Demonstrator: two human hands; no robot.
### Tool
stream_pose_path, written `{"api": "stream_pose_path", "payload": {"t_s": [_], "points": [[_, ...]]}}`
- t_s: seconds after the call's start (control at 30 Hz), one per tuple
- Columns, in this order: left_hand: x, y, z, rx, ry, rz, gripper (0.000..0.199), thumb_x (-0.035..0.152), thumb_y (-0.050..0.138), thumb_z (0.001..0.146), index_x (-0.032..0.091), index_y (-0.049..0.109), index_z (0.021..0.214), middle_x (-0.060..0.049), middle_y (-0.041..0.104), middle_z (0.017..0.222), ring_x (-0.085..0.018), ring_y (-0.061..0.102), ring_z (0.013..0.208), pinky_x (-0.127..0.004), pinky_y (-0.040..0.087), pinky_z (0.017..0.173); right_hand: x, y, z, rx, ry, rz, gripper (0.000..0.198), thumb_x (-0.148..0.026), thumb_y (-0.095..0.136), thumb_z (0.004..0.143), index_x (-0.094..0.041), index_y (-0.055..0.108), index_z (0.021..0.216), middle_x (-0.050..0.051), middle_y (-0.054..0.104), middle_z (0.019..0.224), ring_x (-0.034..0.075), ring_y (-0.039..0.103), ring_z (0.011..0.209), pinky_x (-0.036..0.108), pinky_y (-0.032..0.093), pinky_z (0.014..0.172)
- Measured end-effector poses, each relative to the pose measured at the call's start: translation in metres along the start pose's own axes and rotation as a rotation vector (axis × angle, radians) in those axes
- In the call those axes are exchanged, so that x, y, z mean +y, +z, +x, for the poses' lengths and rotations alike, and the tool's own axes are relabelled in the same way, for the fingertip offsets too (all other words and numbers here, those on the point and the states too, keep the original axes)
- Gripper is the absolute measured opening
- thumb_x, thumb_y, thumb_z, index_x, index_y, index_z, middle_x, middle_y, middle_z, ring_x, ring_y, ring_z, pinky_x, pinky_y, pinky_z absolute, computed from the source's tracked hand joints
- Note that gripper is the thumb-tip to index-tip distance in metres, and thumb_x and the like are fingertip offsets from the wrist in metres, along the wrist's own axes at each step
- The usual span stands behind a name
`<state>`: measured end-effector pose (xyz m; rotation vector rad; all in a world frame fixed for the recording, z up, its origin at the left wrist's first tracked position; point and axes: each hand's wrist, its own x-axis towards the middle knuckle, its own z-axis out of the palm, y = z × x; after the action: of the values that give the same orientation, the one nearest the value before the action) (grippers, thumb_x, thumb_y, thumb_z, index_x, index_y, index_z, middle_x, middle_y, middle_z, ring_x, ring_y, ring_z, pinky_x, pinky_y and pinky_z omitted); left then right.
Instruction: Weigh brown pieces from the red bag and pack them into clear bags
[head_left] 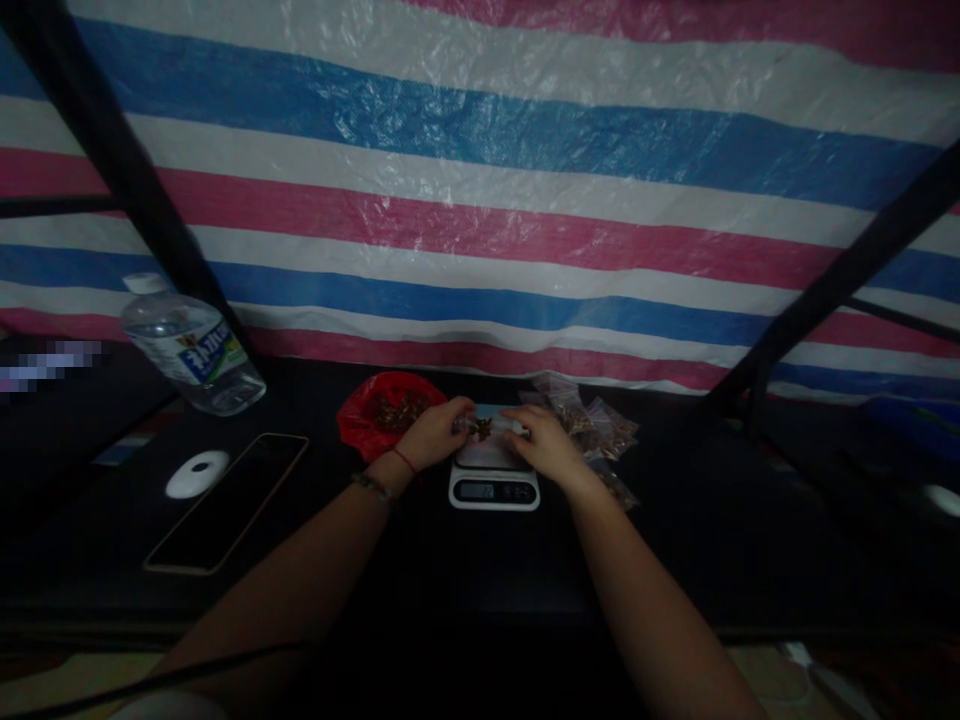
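Observation:
Over a white digital scale (494, 492) in the middle of the table, I hold a small clear plastic bag (496, 428) with brass-coloured pieces in it. My left hand (437, 432) is closed on the bag's left side. On its other side, the fingers of my right hand (546, 447) pinch the bag too. Dim light hides the exact kind of the pieces. Just left of the scale, a red plastic bag (358, 418) lies spread with a heap of similar small pieces (397, 410). Several filled clear zip bags (600, 428) are piled beside my right hand.
A phone (229, 505) and a round white object (197, 474) lie on the black table (480, 575) at left. Behind them stands a clear plastic bottle (191, 345). Dark slanted posts (142, 180) flank the table, with a striped plastic sheet (480, 220) at the back.

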<state>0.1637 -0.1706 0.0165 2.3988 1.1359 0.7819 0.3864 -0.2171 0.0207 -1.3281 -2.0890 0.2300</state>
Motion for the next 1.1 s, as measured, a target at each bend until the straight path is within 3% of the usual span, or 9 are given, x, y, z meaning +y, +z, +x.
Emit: {"api": "stream_pose_path", "payload": {"t_s": [0.23, 0.33, 0.43, 0.6, 0.83, 1.1], "points": [[0.001, -0.008, 0.000, 0.070, -0.020, -0.046, 0.030, 0.025, 0.056, 0.079, 0.019, 0.054, 0.108, -0.005, 0.066, 0.100, -0.020, 0.064, 0.091, -0.031, 0.050, 0.082, 0.014, 0.001, 0.002, 0.084, -0.035, -0.005, 0.041, -0.012, 0.054, 0.082, -0.022, 0.061, 0.121, 0.009, 0.064, 0.118, 0.023, 0.055, 0.113, 0.044, 0.042, 0.101], [0.004, -0.012, 0.000, -0.007, -0.030, -0.029, 0.030, 0.024, 0.058, 0.078, 0.020, 0.054, 0.107, -0.005, 0.066, 0.095, -0.020, 0.065, 0.087, -0.031, 0.049, 0.078, 0.021, 0.003, 0.006, 0.106, -0.023, -0.027, 0.041, -0.012, 0.054, 0.083, -0.023, 0.061, 0.121, 0.009, 0.063, 0.119, 0.024, 0.054, 0.115, 0.045, 0.041, 0.101], [0.009, -0.012, 0.000, -0.090, -0.024, 0.002, 0.024, 0.025, 0.059, 0.077, 0.020, 0.055, 0.101, -0.003, 0.065, 0.086, -0.021, 0.065, 0.081, -0.029, 0.048, 0.072, 0.024, 0.006, 0.011, 0.087, -0.018, -0.039, 0.040, -0.012, 0.053, 0.084, -0.024, 0.062, 0.121, 0.008, 0.064, 0.119, 0.023, 0.054, 0.115, 0.045, 0.041, 0.101], [0.015, -0.008, 0.003, -0.091, -0.019, 0.033, 0.022, 0.027, 0.062, 0.077, 0.021, 0.055, 0.097, -0.003, 0.066, 0.084, -0.022, 0.065, 0.081, -0.028, 0.046, 0.069, 0.021, 0.004, 0.015, 0.007, -0.064, -0.025, 0.038, -0.013, 0.053, 0.086, -0.026, 0.062, 0.120, 0.007, 0.063, 0.121, 0.022, 0.053, 0.117, 0.045, 0.039, 0.102], [0.017, -0.004, 0.009, -0.122, -0.037, 0.087, 0.034, 0.033, 0.072, 0.071, 0.020, 0.055, 0.097, -0.005, 0.066, 0.086, -0.024, 0.065, 0.082, -0.029, 0.046, 0.067, 0.016, 0.000, 0.012, -0.053, -0.119, -0.007, 0.037, -0.012, 0.052, 0.086, -0.024, 0.062, 0.119, 0.007, 0.064, 0.120, 0.022, 0.055, 0.115, 0.045, 0.038, 0.103], [0.016, -0.001, 0.013, -0.146, -0.002, 0.021, 0.017, 0.025, 0.064, 0.075, 0.020, 0.057, 0.090, -0.002, 0.067, 0.082, -0.019, 0.064, 0.076, -0.025, 0.045, 0.064, 0.012, 0.003, 0.010, -0.058, -0.117, 0.015, 0.038, -0.012, 0.056, 0.083, -0.022, 0.063, 0.119, 0.009, 0.064, 0.118, 0.023, 0.056, 0.113, 0.044, 0.040, 0.101]]}}
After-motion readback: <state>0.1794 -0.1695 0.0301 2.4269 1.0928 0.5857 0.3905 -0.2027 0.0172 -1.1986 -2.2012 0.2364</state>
